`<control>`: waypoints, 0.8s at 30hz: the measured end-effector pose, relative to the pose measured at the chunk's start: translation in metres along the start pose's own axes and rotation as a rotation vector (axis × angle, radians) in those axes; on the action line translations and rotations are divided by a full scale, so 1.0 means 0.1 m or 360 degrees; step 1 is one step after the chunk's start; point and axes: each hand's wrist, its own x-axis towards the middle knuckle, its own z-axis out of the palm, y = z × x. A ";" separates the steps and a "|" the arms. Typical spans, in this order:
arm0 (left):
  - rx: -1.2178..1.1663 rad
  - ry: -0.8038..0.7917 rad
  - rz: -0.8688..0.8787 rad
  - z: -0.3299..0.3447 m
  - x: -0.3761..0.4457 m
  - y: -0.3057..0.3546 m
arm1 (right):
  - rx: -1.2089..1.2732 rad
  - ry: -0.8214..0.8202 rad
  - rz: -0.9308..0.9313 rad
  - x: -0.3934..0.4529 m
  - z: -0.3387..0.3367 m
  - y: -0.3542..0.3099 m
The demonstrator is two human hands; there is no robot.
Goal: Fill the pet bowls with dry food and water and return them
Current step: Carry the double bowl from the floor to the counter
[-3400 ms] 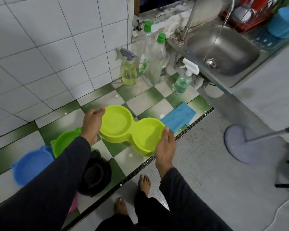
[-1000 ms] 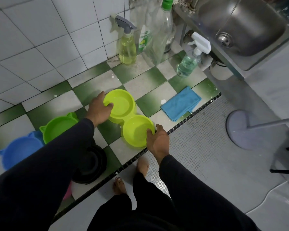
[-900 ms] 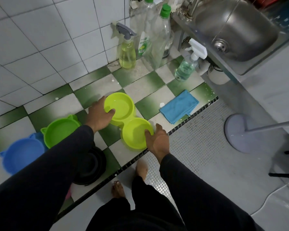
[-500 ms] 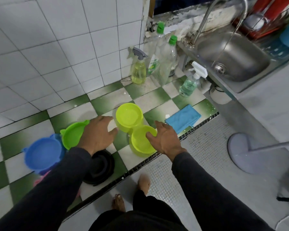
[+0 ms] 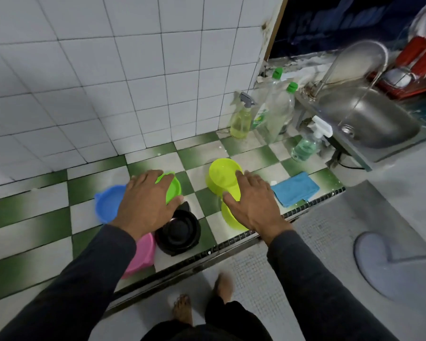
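Your left hand (image 5: pixel 146 201) and right hand (image 5: pixel 253 203) hovered flat, fingers spread and holding nothing, over the checkered ledge (image 5: pixel 47 227) where the yellow-green double bowl (image 5: pixel 223 174) sat with no food visible, beside green (image 5: pixel 174 188), blue (image 5: pixel 107 203), black (image 5: pixel 178 232) and pink (image 5: pixel 143 252) bowls.

lime double bowl (image 5: pixel 221 177), green-white checkered floor (image 5: pixel 263 153)

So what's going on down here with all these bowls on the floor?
A person stands over a tiled ledge by the sink. Both hands are spread and hold nothing: the right hand is above a yellow-green double pet bowl, the left hand above a green bowl. Blue, pink and black bowls sit nearby. No dry food shows yet.
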 end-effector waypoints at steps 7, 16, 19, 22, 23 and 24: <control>-0.0053 0.0087 -0.0120 -0.24 -0.56 -0.18 | 0.0041 -0.0011 -0.0149 -0.26 -0.09 -0.33; -0.0141 0.0355 -0.0273 -0.51 -1.45 -0.03 | 0.0064 0.0027 -0.0407 -0.73 -0.32 -0.44; -0.0113 0.0388 -0.0353 -0.55 -1.80 0.09 | 0.0082 0.0047 -0.0489 -0.94 -0.37 -0.44; -0.0070 0.0382 -0.0446 -0.55 -2.13 0.20 | 0.0093 0.0037 -0.0555 -1.17 -0.39 -0.45; -0.0058 0.0389 -0.0468 -0.53 -2.24 0.23 | 0.0101 0.0030 -0.0573 -1.26 -0.39 -0.45; -0.0044 0.0396 -0.0492 -0.52 -2.35 0.25 | 0.0107 0.0025 -0.0591 -1.34 -0.39 -0.45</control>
